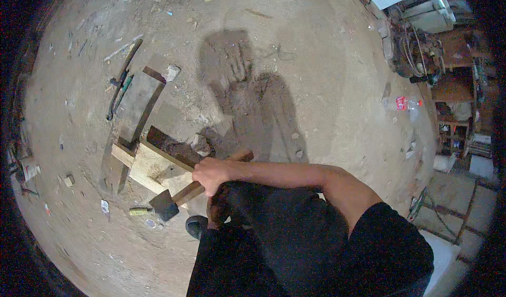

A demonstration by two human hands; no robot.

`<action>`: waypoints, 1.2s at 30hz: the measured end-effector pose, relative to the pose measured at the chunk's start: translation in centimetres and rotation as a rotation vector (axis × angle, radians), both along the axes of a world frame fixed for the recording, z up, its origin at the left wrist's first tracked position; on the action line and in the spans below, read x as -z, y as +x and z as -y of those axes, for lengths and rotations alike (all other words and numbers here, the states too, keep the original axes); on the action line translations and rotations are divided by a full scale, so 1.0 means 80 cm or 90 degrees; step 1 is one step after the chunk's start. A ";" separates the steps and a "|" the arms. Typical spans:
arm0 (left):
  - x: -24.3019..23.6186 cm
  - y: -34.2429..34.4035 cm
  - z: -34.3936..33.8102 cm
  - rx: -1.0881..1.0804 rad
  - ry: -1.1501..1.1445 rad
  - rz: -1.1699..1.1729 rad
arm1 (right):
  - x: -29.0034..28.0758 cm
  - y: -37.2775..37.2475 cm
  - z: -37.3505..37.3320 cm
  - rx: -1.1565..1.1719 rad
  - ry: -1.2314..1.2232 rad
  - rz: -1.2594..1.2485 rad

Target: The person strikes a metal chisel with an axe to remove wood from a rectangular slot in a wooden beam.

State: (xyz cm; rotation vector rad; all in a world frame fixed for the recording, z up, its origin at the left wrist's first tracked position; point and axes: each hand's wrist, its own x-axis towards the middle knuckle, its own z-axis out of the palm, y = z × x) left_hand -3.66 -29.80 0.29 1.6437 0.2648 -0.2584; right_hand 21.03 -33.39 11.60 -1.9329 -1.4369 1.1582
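From the right, my right arm reaches across my body, and my right hand [210, 174] is closed round the wooden handle of a tool with a squarish dark head [164, 206]. The handle's free end sticks out to the right past my wrist, while the head points down to the left. Just beyond the tool lies a pale wooden board [154, 165], tilted and partly covered by my hand and the handle. A narrower pale wood strip [123, 154] shows at its left end. My left hand is not to be made out.
A yellow-handled item [139, 211] and a small round object [151, 224] lie near the tool's head. Long dark tools [125, 81] and a greyish plank [141, 99] are farther left. A plastic bottle [403, 103] lies right, before cluttered shelves [454, 89]. A black shoe [195, 226] shows below.
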 end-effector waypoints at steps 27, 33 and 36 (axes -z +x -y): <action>-0.054 0.046 -0.007 -0.004 0.261 0.194 | 0.022 0.030 0.001 -0.056 -0.065 -0.104; -0.060 0.055 -0.004 -0.042 0.239 0.252 | -0.030 0.048 -0.017 -0.086 -0.101 -0.095; -0.058 0.046 -0.005 0.002 0.200 0.092 | 0.001 0.044 -0.024 -0.079 -0.210 -0.046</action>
